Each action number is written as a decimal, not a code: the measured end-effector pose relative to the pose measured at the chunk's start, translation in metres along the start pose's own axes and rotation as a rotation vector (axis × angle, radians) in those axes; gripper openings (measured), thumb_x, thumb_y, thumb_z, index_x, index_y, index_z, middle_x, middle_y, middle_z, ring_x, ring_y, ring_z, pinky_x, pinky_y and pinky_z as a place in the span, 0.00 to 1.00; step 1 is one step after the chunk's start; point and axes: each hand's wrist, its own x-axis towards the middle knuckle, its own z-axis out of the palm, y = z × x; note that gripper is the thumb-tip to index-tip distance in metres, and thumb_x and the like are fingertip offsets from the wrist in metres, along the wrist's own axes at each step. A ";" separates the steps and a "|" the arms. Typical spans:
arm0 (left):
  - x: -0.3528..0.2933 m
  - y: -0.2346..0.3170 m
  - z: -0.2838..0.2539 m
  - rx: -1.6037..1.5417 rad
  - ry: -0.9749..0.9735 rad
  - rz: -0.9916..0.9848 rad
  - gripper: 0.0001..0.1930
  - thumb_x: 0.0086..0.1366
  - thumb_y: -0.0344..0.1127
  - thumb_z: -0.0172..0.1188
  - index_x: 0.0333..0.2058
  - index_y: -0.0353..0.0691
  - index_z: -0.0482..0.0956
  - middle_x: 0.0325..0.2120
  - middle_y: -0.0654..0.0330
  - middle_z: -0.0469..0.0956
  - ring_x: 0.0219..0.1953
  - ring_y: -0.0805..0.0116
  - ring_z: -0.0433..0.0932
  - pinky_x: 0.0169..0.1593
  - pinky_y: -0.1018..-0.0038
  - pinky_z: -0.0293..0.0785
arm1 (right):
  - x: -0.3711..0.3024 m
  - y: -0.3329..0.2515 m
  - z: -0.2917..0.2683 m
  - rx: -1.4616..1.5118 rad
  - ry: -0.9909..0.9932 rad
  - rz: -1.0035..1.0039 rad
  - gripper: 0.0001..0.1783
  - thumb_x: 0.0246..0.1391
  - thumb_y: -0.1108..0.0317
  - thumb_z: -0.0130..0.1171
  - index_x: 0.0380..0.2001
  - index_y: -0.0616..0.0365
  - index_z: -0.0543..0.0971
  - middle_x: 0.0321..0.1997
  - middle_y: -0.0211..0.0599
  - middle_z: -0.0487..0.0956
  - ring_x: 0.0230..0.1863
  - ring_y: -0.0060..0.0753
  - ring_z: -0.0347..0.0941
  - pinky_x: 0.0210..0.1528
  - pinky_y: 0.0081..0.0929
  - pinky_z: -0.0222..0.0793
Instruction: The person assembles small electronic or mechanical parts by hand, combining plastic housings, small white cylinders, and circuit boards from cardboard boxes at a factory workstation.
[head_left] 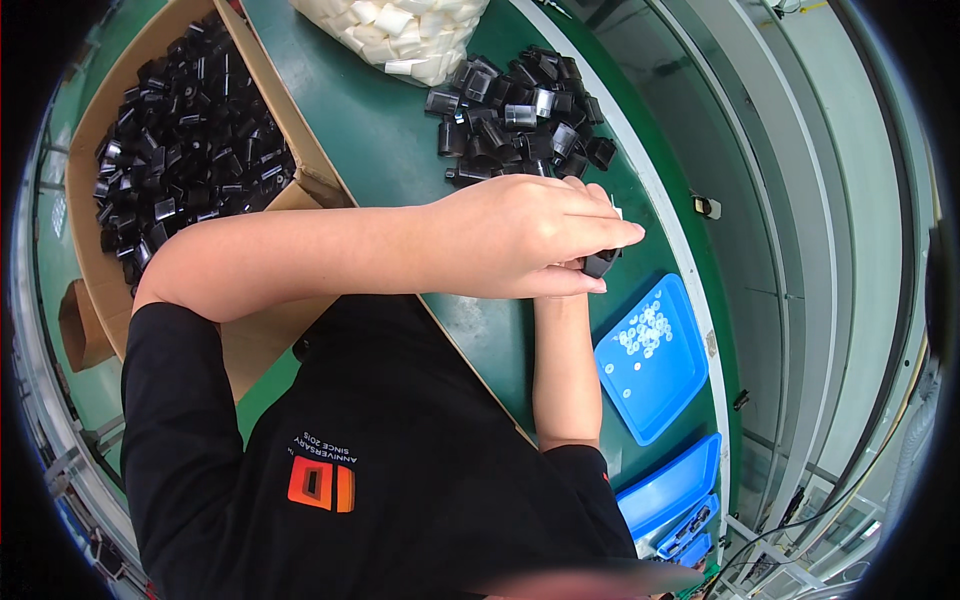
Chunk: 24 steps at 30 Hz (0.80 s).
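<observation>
My left hand [520, 235] reaches across from the left, fingers curled around a small black plastic part [600, 265] just above the green table [390, 150]. My right forearm rises from below and my right hand [562, 300] lies almost wholly hidden under the left one, so its grip cannot be seen. A loose pile of similar black parts [520, 110] sits just beyond my hands. To the right of my right forearm lies a blue tray [680, 385] of small white rings.
A cardboard box [290, 130] full of black parts stands at the left. A clear bag of white pieces [400, 30] lies at the top. More blue trays [670, 490] are at the lower right. A grey curved track [800, 200] runs along the table's right edge.
</observation>
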 end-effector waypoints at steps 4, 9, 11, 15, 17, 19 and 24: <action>0.002 0.000 -0.009 -0.032 -0.084 -0.073 0.22 0.55 0.36 0.68 0.48 0.33 0.77 0.39 0.51 0.80 0.37 0.55 0.81 0.43 0.66 0.79 | 0.002 0.010 0.021 0.196 0.272 -0.111 0.15 0.46 0.66 0.67 0.35 0.50 0.71 0.39 0.33 0.70 0.36 0.33 0.74 0.33 0.28 0.78; 0.000 -0.012 0.000 -0.055 0.058 -0.013 0.23 0.53 0.33 0.70 0.48 0.34 0.79 0.39 0.54 0.81 0.36 0.61 0.81 0.39 0.72 0.80 | 0.010 -0.012 0.027 -0.211 0.114 0.026 0.23 0.42 0.60 0.64 0.42 0.50 0.69 0.53 0.40 0.67 0.48 0.37 0.73 0.43 0.28 0.78; 0.002 -0.015 -0.008 -0.060 0.079 -0.027 0.26 0.49 0.28 0.73 0.49 0.33 0.79 0.43 0.53 0.81 0.40 0.63 0.81 0.34 0.78 0.81 | 0.014 -0.011 0.035 -0.616 0.353 -0.170 0.28 0.44 0.52 0.62 0.46 0.54 0.68 0.53 0.38 0.67 0.49 0.33 0.70 0.51 0.28 0.69; 0.005 -0.027 -0.021 0.140 0.087 0.064 0.26 0.48 0.25 0.72 0.49 0.34 0.79 0.45 0.52 0.80 0.42 0.58 0.81 0.44 0.69 0.79 | 0.012 -0.032 0.038 -1.346 0.194 -0.231 0.36 0.42 0.55 0.69 0.53 0.60 0.70 0.50 0.34 0.72 0.48 0.25 0.68 0.47 0.22 0.65; 0.004 -0.027 -0.015 0.149 0.039 0.078 0.25 0.49 0.23 0.69 0.49 0.35 0.79 0.43 0.54 0.80 0.40 0.57 0.81 0.42 0.71 0.78 | 0.016 -0.023 0.065 -1.249 0.299 -0.071 0.38 0.38 0.76 0.72 0.57 0.60 0.70 0.41 0.26 0.73 0.41 0.18 0.66 0.47 0.18 0.63; -0.005 -0.035 -0.014 0.183 -0.058 0.060 0.33 0.46 0.24 0.69 0.55 0.37 0.74 0.50 0.53 0.76 0.45 0.54 0.77 0.49 0.68 0.74 | 0.013 -0.025 0.060 -0.982 0.290 -0.007 0.38 0.43 0.85 0.64 0.61 0.62 0.68 0.53 0.34 0.73 0.53 0.25 0.68 0.55 0.24 0.67; -0.002 -0.038 -0.017 0.002 -0.113 -0.314 0.66 0.42 0.49 0.75 0.71 0.40 0.36 0.67 0.44 0.46 0.66 0.51 0.56 0.67 0.60 0.55 | 0.012 -0.027 0.067 -0.775 0.252 0.062 0.38 0.45 0.87 0.60 0.62 0.65 0.66 0.60 0.39 0.71 0.62 0.29 0.67 0.59 0.26 0.69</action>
